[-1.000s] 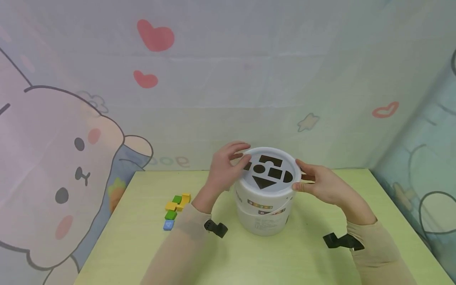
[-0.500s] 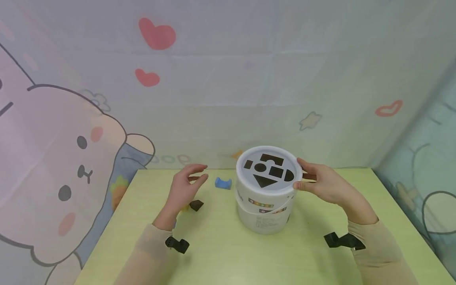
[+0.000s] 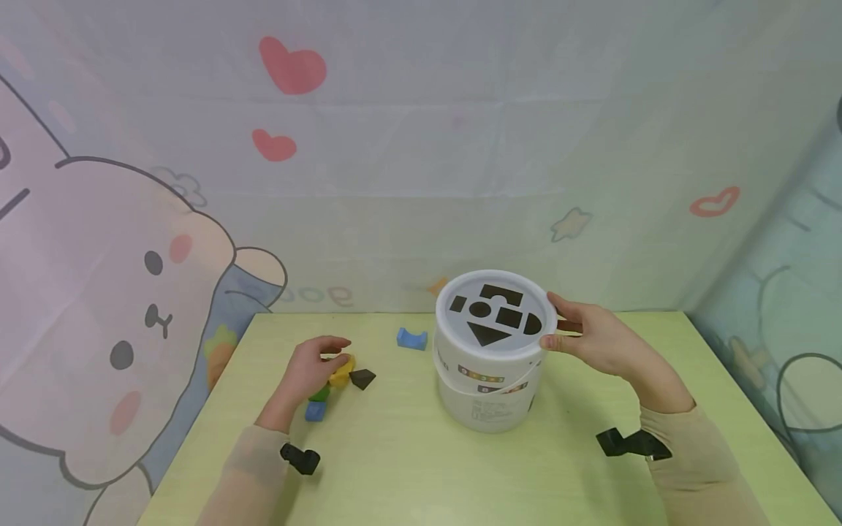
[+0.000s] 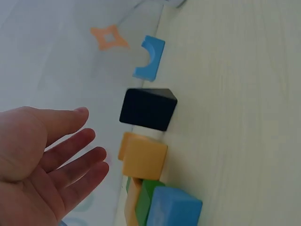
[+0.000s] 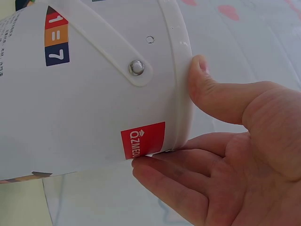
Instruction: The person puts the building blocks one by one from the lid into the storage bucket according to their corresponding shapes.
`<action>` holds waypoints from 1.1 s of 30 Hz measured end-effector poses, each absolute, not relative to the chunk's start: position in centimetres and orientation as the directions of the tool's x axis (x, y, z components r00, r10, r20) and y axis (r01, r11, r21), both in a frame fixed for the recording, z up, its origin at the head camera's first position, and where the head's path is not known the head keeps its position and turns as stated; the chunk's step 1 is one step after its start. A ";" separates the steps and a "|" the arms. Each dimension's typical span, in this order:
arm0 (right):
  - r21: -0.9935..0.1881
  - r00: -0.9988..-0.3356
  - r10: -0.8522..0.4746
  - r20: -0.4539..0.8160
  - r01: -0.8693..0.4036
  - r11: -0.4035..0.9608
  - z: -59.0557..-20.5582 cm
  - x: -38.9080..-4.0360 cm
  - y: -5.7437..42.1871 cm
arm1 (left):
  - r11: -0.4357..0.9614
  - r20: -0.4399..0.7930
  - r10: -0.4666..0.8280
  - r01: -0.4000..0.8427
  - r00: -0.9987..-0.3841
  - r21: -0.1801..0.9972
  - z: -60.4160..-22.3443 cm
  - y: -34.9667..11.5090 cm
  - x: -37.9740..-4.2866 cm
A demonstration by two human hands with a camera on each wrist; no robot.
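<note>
A white shape-sorter bucket (image 3: 490, 394) stands upright on the table, its lid (image 3: 470, 339) cut with several dark holes. My right hand (image 3: 595, 340) holds the bucket at the lid's right edge. In the right wrist view the thumb lies on the rim and the fingers reach along the side. Over at the left, my left hand (image 3: 312, 369) hovers at a cluster of blocks, fingers relaxed and holding nothing. Near it are yellow blocks (image 4: 146, 157), a green block (image 4: 146, 200), a blue block (image 3: 315, 411) and a black block (image 3: 362, 378). The hand partly hides this cluster in the head view.
A blue arch-shaped block (image 3: 411, 339) lies toward the back of the table (image 3: 395, 467), between the cluster and the bucket. Behind the table hangs a printed cloth backdrop (image 3: 421, 146). The bucket's handle (image 5: 103, 40) hangs down against its side.
My left hand has left the lid's left edge and moved left and down to the blocks. The blue arch and black block came into view. My right hand stays at the bucket.
</note>
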State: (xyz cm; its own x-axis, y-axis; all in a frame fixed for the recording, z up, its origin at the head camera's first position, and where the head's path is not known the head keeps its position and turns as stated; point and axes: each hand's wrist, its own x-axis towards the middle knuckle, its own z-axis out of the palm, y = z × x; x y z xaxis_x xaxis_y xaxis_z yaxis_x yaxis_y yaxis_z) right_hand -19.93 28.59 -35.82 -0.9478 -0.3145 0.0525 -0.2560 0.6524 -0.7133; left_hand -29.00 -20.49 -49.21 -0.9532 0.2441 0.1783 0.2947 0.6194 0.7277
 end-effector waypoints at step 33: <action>-0.732 -0.947 -0.316 0.049 -0.250 0.634 -35.9 -19.8 28.5 | 0.754 0.051 0.334 0.299 -0.941 0.584 -51.1 -21.1 -32.3</action>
State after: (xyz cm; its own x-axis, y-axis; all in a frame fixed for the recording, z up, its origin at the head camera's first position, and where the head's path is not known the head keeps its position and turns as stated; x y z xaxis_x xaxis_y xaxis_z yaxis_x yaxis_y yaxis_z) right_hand -19.82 28.52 -35.88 -0.9475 -0.3161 0.0492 -0.2495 0.6340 -0.7320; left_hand -32.28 -21.14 -51.14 -0.9413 0.3337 0.0515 0.2994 0.7544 0.5841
